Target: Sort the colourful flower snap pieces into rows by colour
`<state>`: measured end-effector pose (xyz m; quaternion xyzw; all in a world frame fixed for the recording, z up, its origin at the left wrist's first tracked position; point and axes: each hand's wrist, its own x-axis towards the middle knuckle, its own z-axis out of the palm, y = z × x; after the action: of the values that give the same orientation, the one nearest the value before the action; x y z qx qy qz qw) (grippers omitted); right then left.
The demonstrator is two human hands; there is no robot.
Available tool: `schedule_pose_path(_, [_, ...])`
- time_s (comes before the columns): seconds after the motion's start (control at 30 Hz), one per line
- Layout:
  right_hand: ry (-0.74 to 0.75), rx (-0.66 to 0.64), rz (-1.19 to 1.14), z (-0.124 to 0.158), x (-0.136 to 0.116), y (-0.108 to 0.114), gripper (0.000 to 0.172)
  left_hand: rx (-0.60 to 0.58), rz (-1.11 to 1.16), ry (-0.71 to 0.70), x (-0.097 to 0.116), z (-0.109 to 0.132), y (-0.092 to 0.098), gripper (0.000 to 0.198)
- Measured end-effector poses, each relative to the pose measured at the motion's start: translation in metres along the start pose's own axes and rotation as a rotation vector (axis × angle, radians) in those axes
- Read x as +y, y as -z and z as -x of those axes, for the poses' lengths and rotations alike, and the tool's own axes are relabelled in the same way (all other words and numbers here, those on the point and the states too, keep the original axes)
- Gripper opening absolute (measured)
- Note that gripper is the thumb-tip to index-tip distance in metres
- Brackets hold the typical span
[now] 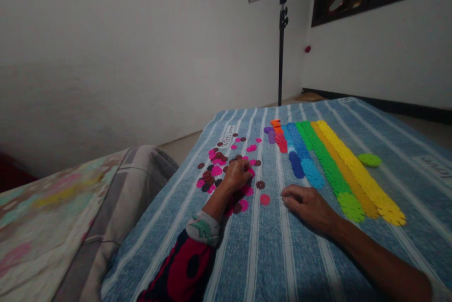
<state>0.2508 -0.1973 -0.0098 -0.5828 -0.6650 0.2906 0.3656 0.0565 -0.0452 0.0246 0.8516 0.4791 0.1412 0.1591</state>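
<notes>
My left hand [237, 173] reaches into a loose scatter of pink and brown flower-shaped discs [215, 170] on a blue striped blanket [268, 255], its fingers curled down onto the discs; what they pinch is hidden. My right hand [308, 205] rests on the blanket with fingers loosely bent, a pink disc [264, 199] just left of its fingertips. To its right lie sorted rows of discs: yellow [356, 170], orange [348, 175], green [326, 163], blue [300, 156], red [281, 142] and purple [270, 135].
A single green disc pile [369, 159] lies right of the yellow row. A patterned pillow or quilt [63, 217] sits at the left. A black stand [281, 47] with a light bar rises beyond the bed by the white wall.
</notes>
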Motion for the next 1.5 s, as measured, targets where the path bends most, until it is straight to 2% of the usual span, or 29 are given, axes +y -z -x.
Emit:
schedule_pose_path(0.2, [-0.008,-0.004,-0.02,0.0,-0.003,0.0,0.02,0.051,0.102,0.096,-0.014,-0.017,-0.002,0.005])
schedule_pose_path(0.43, [-0.004,-0.002,-0.028,0.0,-0.002,0.0,0.019,-0.014,0.013,0.071,-0.008,-0.035,-0.001,0.025])
schedule_pose_path(0.6, [-0.001,-0.005,-0.028,0.0,-0.003,0.001,0.018,-0.137,-0.174,0.03,0.003,-0.05,0.01,0.033])
schedule_pose_path(0.77, [0.003,-0.005,-0.024,0.0,-0.003,0.001,0.019,-0.308,-0.202,0.018,0.007,-0.066,0.016,0.042])
schedule_pose_path(0.9, [-0.003,-0.001,-0.021,0.0,-0.004,0.001,0.02,-0.48,-0.205,0.076,0.006,-0.078,0.016,0.043])
schedule_pose_path(1.0, [-0.009,-0.008,-0.028,0.0,-0.005,0.0,0.02,-0.528,-0.2,0.125,0.005,-0.081,0.014,0.036])
schedule_pose_path(1.07, [-0.006,-0.014,-0.034,0.0,-0.005,0.0,0.02,-0.512,-0.209,0.127,0.005,-0.079,0.014,0.032])
schedule_pose_path(1.17, [-0.001,-0.013,-0.038,0.0,-0.005,0.0,0.019,-0.421,-0.218,0.115,0.005,-0.071,0.016,0.03])
schedule_pose_path(1.33, [0.003,-0.012,-0.029,0.0,-0.006,0.001,0.021,-0.255,-0.275,-0.043,0.008,-0.055,0.019,0.017])
schedule_pose_path(1.5, [0.013,-0.002,-0.031,-0.001,-0.004,0.0,0.022,-0.233,-0.351,-0.032,0.012,-0.049,0.017,0.018])
